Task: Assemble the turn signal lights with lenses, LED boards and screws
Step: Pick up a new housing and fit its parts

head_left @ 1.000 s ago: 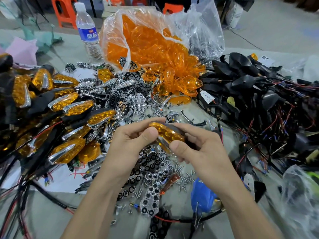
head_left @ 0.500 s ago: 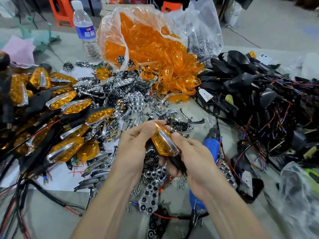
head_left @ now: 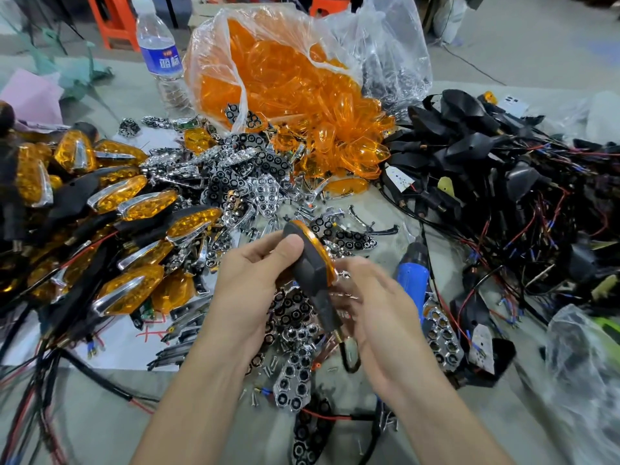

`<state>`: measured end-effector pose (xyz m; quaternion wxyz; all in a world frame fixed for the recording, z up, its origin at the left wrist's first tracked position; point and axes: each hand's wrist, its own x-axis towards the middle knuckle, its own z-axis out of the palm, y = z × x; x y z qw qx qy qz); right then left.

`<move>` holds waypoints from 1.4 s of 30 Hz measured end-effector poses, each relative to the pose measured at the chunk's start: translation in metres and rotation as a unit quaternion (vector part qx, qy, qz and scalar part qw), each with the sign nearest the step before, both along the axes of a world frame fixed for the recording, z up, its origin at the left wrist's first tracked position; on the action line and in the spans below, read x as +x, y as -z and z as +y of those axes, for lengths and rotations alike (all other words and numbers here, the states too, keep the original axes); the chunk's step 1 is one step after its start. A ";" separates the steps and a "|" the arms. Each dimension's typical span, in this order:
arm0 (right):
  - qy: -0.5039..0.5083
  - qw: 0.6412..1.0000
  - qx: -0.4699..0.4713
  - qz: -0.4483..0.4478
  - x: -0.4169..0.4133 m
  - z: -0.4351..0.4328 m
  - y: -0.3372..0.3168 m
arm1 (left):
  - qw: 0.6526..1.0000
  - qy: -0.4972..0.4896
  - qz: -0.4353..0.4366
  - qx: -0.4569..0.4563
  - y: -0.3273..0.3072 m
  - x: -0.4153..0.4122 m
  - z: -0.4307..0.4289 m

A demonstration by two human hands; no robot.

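The left hand [head_left: 255,273] is clamped on a turn signal light [head_left: 310,260], thumb pressed on its black back, held above the middle of the table [head_left: 100,414]. The orange lens [head_left: 322,251] faces away, so only its rim shows. The right hand [head_left: 379,310] sits just beside the light's stem [head_left: 323,310]. It is blurred, and I cannot tell whether its fingers hold the stem or only hover by it. With the back facing up, the step looks like fixing the lens and housing together with a screw. To do it well, keep the left thumb squeezing the two halves flush so no gap opens. Take one screw from the loose screws [head_left: 270,364] below and seat it straight in its hole. Only then reach for the blue screwdriver [head_left: 414,276] lying to the right.
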<state>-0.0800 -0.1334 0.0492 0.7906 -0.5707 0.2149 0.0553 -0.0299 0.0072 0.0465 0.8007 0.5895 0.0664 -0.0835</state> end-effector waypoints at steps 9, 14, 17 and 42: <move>-0.027 0.965 -0.228 -0.129 0.000 0.023 0.001 | 0.992 0.034 0.073 -0.096 0.010 -0.013 -0.006; -0.040 0.901 -0.413 -0.126 0.006 -0.016 -0.006 | 0.988 -0.056 0.094 -0.105 0.003 -0.005 0.014; -0.151 0.796 -0.576 -0.111 0.005 -0.046 -0.016 | 0.981 -0.111 0.098 -0.127 -0.005 0.007 0.039; -0.213 0.675 -0.694 -0.133 -0.021 -0.028 0.031 | 0.995 0.011 0.017 0.097 0.001 -0.031 0.029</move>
